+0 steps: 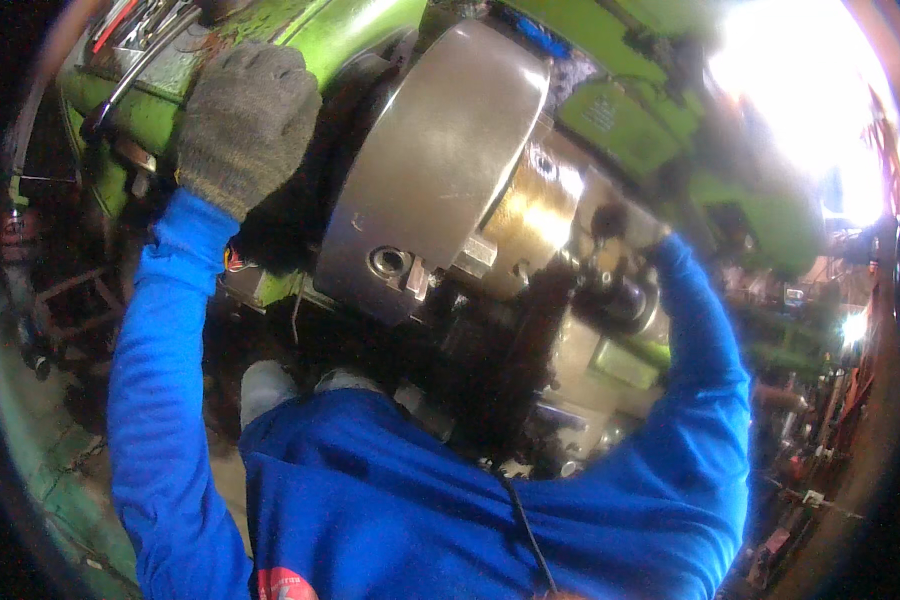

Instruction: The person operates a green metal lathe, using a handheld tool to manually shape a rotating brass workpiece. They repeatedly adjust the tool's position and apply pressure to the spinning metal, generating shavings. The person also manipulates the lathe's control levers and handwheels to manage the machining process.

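My left hand [248, 125], in a dark grey knit glove, is at the green lathe headstock [360, 25], left of the big steel chuck [435, 165]. Its fingers curl over and away from me, so whatever they grip is hidden. A shiny, brass-toned round workpiece [533, 222] sits in the chuck, between steel jaws [475, 256]. On the chuck's rim shows a square-socket screw [390, 262]. My right arm [705, 330] reaches round to the far right side of the workpiece. There my right hand [625, 215] is blurred and its fingers cannot be made out.
Several wrenches and metal tools [150, 45] lie on the headstock at the upper left. A dark round machine part [620, 300] stands right of the workpiece, near my right forearm. Green machine parts [620, 115] rise behind, under a glaring light [800, 80].
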